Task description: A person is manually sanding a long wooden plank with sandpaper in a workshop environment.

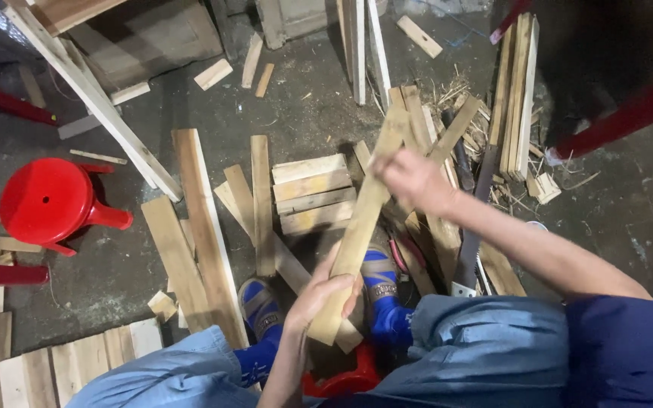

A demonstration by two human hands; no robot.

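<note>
Both hands are gripping one long, pale, flat wooden slat, which is running diagonally above the feet in blue patterned socks. The left hand is closing its fingers around the slat's lower end, directly between the two socked feet. The right hand is clasping the slat nearer its upper end, up and to the right of the socks, with the bare forearm stretching back toward a dark blue sleeve. The slat's top end is projecting past the right hand.

Behind the slat, farther from the socks, a small stack of short pale wooden boards is lying on the dark concrete floor. To the left of the socks, several long flat planks are lying side by side. Well to the left of them, a round red plastic stool is lying on its side. To the right of the socks, a hand saw with a dark toothed blade is lying among scrap strips, just beside the slat's far side. Beyond it, a bundle of thin pale battens is lying lengthwise. Light blue trouser legs are showing at the near edge, just below the socks.
</note>
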